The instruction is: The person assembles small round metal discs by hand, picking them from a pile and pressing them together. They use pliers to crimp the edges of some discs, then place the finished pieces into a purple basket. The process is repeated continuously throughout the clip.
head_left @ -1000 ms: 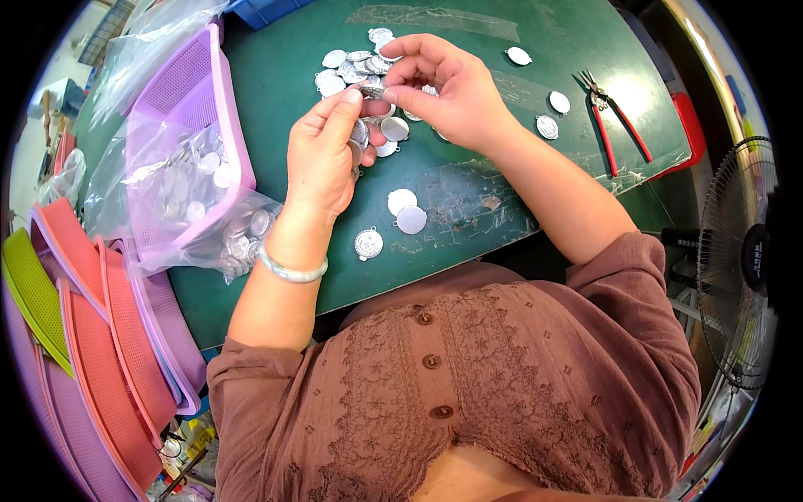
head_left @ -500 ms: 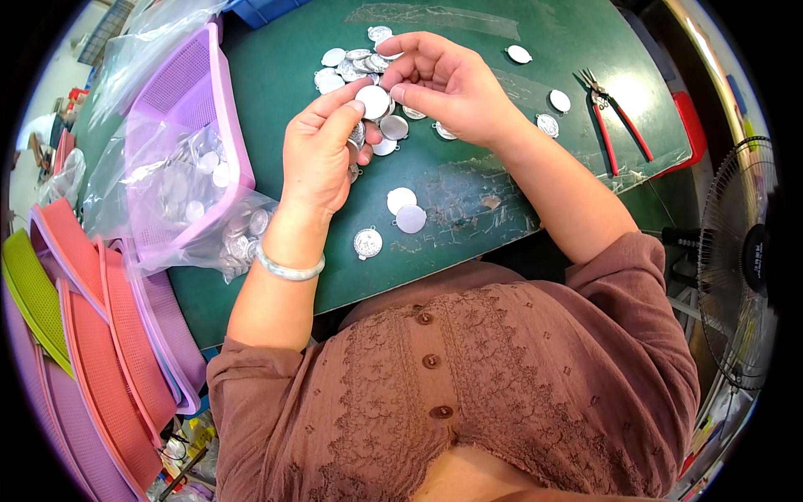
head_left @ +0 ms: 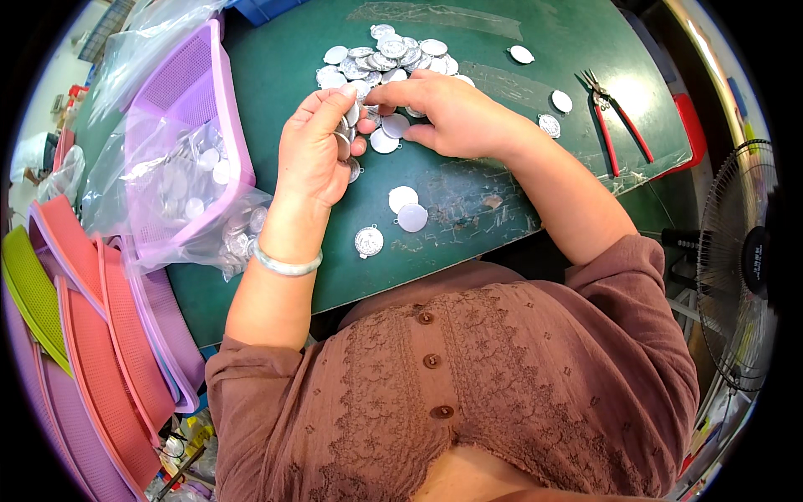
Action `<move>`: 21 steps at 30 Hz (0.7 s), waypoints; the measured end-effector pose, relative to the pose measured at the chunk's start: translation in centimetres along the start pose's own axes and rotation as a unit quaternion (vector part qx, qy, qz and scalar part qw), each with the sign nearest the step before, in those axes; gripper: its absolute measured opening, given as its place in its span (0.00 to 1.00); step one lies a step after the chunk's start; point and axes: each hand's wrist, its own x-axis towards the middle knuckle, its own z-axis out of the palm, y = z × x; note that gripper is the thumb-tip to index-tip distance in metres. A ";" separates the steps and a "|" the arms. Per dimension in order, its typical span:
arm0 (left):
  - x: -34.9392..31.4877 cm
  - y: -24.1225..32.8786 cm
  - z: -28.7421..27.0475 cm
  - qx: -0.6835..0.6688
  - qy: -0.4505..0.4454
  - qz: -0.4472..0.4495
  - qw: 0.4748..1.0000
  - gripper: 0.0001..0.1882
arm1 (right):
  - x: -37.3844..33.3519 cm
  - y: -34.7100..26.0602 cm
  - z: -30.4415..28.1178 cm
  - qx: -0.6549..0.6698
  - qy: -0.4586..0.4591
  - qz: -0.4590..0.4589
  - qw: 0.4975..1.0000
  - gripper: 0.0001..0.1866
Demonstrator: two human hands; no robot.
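My left hand (head_left: pixel 316 146), with a pale bangle (head_left: pixel 286 261) at the wrist, is closed on several round silver medals (head_left: pixel 345 134) held edge-on between thumb and fingers. My right hand (head_left: pixel 460 113) is beside it, thumb and fingers apart. Its fingertips reach over the medals close to the left hand; whether they touch one I cannot make out. Beyond both hands lies a heap of silver medals (head_left: pixel 393 52), some showing a raised pattern, others a plain face. Nearer me lie two plain medals (head_left: pixel 411 218), overlapping, and one patterned medal (head_left: pixel 368 242).
Red-handled pliers (head_left: pixel 615 121) lie with open jaws at the right, near several loose medals (head_left: pixel 561 101). At the left, a purple basket (head_left: pixel 238 125) holds a clear bag of medals (head_left: pixel 188 180). Stacked coloured baskets (head_left: pixel 109 351) stand lower left; a fan (head_left: pixel 736 263) is far right.
The plain medal that faced up in my left hand is now turned edge-on. My right hand has moved down and right, off the heap, uncovering more of its medals.
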 end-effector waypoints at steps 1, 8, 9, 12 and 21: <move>0.0 0.0 0.0 -0.006 0.002 -0.006 1.000 0.06 | 0.0 0.0 0.0 0.001 0.003 -0.004 1.000 0.21; -0.1 0.3 0.4 -0.009 0.019 -0.013 1.000 0.07 | 0.0 0.6 0.2 0.009 0.008 -0.039 0.999 0.23; -0.1 0.2 0.3 -0.009 0.021 -0.012 1.000 0.08 | 0.0 0.5 0.1 0.016 0.003 -0.038 0.999 0.23; 0.1 0.0 -0.2 -0.014 0.016 -0.007 1.000 0.08 | 0.0 0.1 -0.1 0.018 -0.008 -0.031 0.999 0.24; 0.1 -0.1 -0.2 0.040 0.016 -0.004 0.999 0.07 | -0.1 0.2 0.6 0.042 0.077 -0.061 0.994 0.27</move>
